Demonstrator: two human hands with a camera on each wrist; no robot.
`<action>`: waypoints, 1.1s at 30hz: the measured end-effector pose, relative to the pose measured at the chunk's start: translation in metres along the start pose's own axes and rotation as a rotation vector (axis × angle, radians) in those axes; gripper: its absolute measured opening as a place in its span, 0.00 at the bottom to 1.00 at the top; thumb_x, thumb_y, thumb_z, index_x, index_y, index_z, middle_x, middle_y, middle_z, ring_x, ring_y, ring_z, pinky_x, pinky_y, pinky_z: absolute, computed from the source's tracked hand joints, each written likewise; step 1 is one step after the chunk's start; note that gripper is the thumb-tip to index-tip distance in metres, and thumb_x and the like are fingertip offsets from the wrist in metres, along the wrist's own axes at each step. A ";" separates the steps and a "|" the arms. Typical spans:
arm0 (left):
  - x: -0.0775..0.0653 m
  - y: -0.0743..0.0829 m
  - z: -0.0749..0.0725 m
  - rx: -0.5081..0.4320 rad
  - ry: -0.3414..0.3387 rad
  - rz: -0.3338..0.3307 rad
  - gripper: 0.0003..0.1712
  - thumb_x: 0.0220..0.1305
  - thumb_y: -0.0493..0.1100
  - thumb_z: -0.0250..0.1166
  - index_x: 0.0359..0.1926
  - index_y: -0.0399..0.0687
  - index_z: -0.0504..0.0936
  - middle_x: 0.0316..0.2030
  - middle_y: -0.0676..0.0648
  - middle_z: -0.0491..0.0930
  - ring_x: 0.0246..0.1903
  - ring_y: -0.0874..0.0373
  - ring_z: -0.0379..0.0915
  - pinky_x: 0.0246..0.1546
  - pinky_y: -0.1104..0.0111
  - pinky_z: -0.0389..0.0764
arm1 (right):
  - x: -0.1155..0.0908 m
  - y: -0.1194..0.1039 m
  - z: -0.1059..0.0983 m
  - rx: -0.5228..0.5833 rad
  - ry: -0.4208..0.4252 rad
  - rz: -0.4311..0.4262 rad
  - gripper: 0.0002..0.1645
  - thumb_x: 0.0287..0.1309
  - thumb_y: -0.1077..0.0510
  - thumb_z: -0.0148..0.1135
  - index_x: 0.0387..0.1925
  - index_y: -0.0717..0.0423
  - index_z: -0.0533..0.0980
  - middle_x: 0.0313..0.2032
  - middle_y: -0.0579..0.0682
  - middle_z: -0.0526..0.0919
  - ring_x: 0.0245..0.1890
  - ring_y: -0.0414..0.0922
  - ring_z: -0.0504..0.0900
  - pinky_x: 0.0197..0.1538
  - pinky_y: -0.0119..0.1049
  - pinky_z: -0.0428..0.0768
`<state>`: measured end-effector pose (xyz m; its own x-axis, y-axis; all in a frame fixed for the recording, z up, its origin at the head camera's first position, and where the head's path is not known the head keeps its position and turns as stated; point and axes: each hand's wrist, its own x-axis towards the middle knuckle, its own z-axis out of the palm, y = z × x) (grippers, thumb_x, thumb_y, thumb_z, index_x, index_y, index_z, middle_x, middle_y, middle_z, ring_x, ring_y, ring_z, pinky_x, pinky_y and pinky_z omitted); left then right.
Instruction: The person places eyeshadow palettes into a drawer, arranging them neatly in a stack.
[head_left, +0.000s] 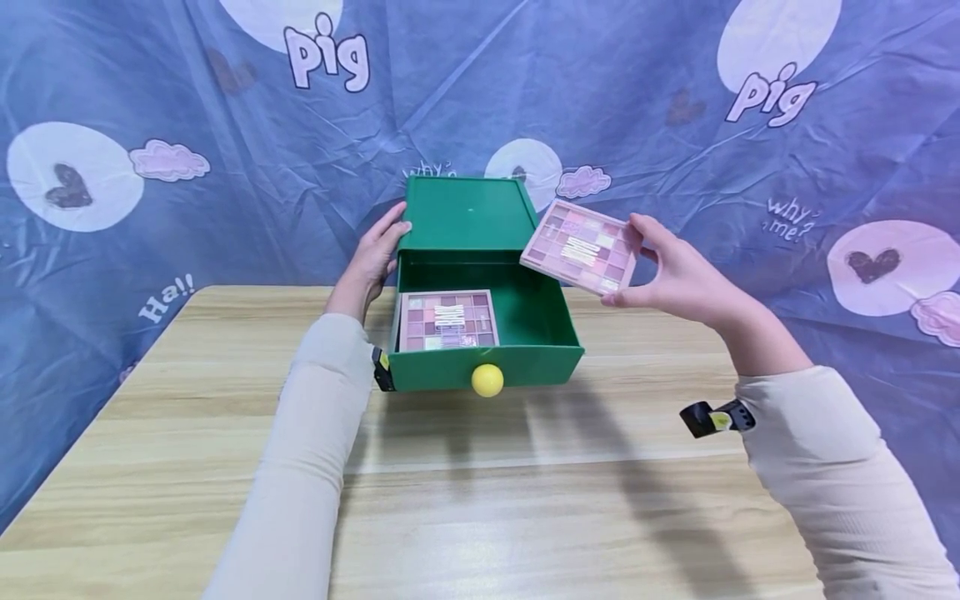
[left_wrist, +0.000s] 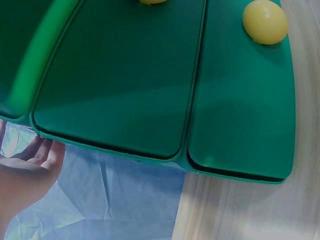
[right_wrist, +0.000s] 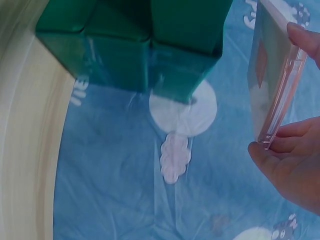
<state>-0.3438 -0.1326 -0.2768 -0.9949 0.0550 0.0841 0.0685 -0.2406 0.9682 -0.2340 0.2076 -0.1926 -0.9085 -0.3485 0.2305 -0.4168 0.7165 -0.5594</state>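
A green drawer box (head_left: pixel 472 212) stands on the table with its top drawer (head_left: pixel 487 367) pulled out. Inside the drawer, on the left, lies a pink eyeshadow palette (head_left: pixel 450 321). My right hand (head_left: pixel 678 271) pinches a second eyeshadow palette (head_left: pixel 581 247) by its right edge, between thumb and fingers. This palette is tilted, just above and right of the open drawer; the right wrist view has it edge-on. My left hand (head_left: pixel 372 257) rests against the box's left side near the top, fingertips touching the side in the left wrist view (left_wrist: pixel 37 162).
The drawer front has a round yellow knob (head_left: pixel 487 380); another yellow knob (left_wrist: pixel 265 22) sits on a lower drawer. A wooden table (head_left: pixel 225 400) lies under the box. Behind it hangs a blue printed cloth (head_left: pixel 450 92). Both forearms reach in from the front.
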 end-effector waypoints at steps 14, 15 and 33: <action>-0.003 -0.001 -0.002 0.007 -0.001 -0.002 0.29 0.57 0.46 0.55 0.61 0.60 0.62 0.60 0.53 0.55 0.55 0.60 0.55 0.52 0.60 0.58 | 0.014 -0.024 0.035 0.101 -0.080 -0.068 0.60 0.33 0.57 0.72 0.63 0.63 0.45 0.58 0.55 0.56 0.55 0.50 0.57 0.56 0.46 0.54; -0.003 0.000 -0.001 0.009 -0.003 -0.003 0.29 0.57 0.46 0.55 0.61 0.60 0.62 0.60 0.53 0.55 0.55 0.60 0.55 0.52 0.60 0.57 | 0.015 -0.026 0.037 0.103 -0.090 -0.066 0.60 0.33 0.57 0.72 0.64 0.63 0.45 0.58 0.54 0.55 0.56 0.50 0.56 0.56 0.46 0.54; -0.001 -0.001 0.000 0.008 0.007 0.005 0.29 0.56 0.46 0.55 0.61 0.59 0.63 0.60 0.53 0.57 0.55 0.60 0.54 0.53 0.59 0.55 | 0.031 -0.047 0.065 0.078 -0.264 -0.163 0.61 0.30 0.53 0.73 0.63 0.62 0.48 0.61 0.53 0.54 0.58 0.43 0.56 0.58 0.38 0.52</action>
<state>-0.3431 -0.1324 -0.2773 -0.9951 0.0473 0.0869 0.0736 -0.2334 0.9696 -0.2404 0.1240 -0.2115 -0.7865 -0.6072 0.1132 -0.5437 0.5936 -0.5934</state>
